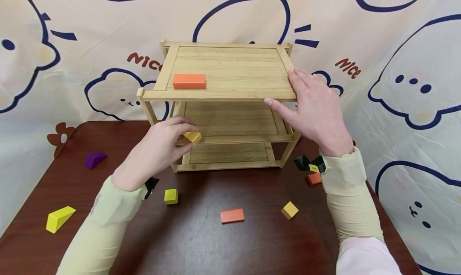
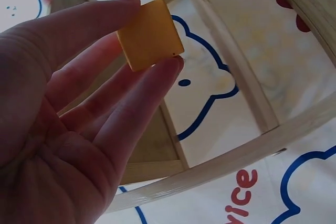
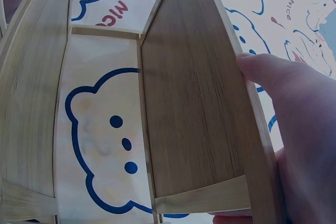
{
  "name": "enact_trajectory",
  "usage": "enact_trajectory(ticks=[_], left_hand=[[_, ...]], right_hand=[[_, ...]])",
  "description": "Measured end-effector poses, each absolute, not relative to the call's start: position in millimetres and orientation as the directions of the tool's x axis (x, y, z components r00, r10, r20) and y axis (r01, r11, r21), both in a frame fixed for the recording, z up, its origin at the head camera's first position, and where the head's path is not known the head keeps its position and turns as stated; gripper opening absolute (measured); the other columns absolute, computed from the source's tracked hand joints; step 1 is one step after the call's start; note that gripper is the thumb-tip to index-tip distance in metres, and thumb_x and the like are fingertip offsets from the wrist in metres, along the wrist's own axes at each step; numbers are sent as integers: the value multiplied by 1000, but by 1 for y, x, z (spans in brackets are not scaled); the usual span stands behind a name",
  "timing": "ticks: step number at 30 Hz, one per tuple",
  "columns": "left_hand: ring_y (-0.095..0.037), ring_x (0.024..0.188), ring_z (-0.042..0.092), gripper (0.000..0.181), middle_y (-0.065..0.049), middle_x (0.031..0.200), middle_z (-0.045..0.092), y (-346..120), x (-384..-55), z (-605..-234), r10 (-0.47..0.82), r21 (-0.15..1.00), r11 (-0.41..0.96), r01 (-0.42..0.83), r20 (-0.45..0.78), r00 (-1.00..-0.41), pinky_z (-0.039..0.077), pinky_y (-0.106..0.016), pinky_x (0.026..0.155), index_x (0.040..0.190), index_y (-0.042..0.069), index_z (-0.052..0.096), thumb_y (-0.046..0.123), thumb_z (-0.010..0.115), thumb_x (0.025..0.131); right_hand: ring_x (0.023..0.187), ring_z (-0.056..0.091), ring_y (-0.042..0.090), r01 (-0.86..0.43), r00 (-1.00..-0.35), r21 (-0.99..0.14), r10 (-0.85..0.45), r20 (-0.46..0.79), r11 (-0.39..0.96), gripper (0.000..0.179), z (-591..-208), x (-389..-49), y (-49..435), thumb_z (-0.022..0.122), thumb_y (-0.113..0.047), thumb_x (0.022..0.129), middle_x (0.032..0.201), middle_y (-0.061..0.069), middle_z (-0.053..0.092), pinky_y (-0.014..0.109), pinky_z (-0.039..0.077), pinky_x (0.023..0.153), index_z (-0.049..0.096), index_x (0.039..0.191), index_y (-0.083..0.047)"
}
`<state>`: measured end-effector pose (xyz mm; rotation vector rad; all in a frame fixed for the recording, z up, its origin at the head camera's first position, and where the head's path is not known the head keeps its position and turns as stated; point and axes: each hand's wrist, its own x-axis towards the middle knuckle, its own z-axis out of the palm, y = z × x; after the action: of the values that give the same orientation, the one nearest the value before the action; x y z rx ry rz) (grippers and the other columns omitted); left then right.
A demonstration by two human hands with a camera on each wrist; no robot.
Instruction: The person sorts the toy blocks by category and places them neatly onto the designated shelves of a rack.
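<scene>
My left hand (image 1: 158,145) pinches a small yellow-orange block (image 1: 193,137) between thumb and fingertips. It is in front of the left part of the wooden shelf rack (image 1: 216,139), near the middle board's front rail. In the left wrist view the block (image 2: 150,35) shows a flat, squarish face. My right hand (image 1: 317,103) holds the front right corner of the rack's top board (image 1: 237,67), fingers over the side rail and thumb along the front edge. In the right wrist view the thumb (image 3: 262,69) touches that edge. An orange rectangular block (image 1: 189,81) lies on the top board's left front.
Around the rack on the dark table (image 1: 201,247) lie a yellow-green cube (image 1: 171,196), a flat red-orange block (image 1: 232,216), a yellow-orange cube (image 1: 289,210), a yellow wedge (image 1: 60,219) and a purple block (image 1: 95,160). Another orange block (image 1: 314,179) is beside the right wrist. Patterned cloth (image 1: 396,107) hangs behind.
</scene>
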<state>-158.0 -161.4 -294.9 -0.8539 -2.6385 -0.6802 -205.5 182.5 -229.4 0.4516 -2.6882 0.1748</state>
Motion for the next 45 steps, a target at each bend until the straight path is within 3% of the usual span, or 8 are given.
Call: enact_trajectory(ticks=[13,45], left_hand=[[-31,103,64,28,-16,110,68,-158,-176,-298,477,323,719,615,414,-775,53,-47,91,111,-2,73,-5,79,83],[-32,106,60,31,-20,118,63,-152,-195,-302,499,315,738,597,339,-797,50,-46,91,118,-7,67,-12,67,87]], right_hand=[[136,44,43,-341,-861,-59,-287,419,938,95,-231,-205,182,48,-75,92,158,17,39,63,41,102,40,156,-5],[135,46,43,-344,-848,-57,-284,448,937,94,-232,-206,182,50,-74,91,157,17,41,64,43,99,42,156,-6]])
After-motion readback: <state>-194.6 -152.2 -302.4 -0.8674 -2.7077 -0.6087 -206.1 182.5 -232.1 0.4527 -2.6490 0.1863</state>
